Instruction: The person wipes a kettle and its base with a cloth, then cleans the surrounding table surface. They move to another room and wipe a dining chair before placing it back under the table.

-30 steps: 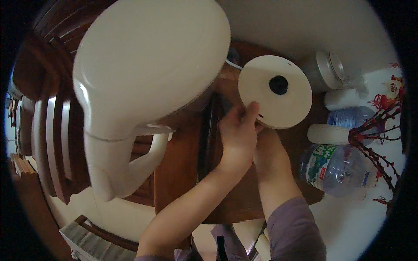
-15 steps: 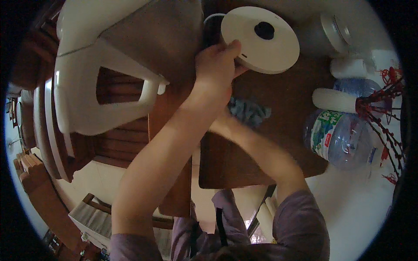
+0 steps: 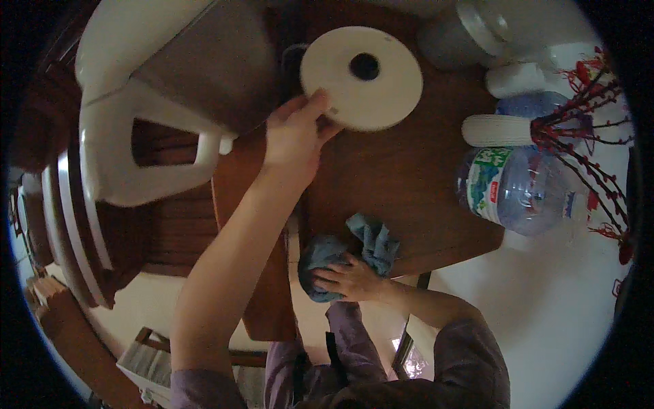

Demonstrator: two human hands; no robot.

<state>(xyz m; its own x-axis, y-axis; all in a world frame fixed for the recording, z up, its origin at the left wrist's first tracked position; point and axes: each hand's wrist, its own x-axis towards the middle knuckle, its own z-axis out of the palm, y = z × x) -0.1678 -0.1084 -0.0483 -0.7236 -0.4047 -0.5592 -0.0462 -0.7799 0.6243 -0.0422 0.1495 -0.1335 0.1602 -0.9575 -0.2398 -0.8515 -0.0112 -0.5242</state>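
Note:
My left hand [image 3: 296,133] pinches the near-left rim of a round cream disc [image 3: 392,88] with a black knob [image 3: 364,66] at its centre. The thumb lies on top and the fingers go under the rim; the disc's underside is hidden. My right hand [image 3: 351,278] is closed on a bunched grey-blue cloth [image 3: 320,255] at the near edge of the brown wooden table [image 3: 402,180]. Part of the cloth lies crumpled on the table, and part hangs over the edge.
A large cream appliance with a handle [image 3: 102,157] stands close on the left. Along the right lie a clear plastic bottle [image 3: 528,187], a white ribbed vase [image 3: 497,131] with red twigs and a white roll [image 3: 516,80]. A grey canister [image 3: 453,41] is at the far right.
My right hand has come out from behind my left forearm and drawn the cloth nearer, to the table's edge. The disc in my left hand has shifted left and nearer in view.

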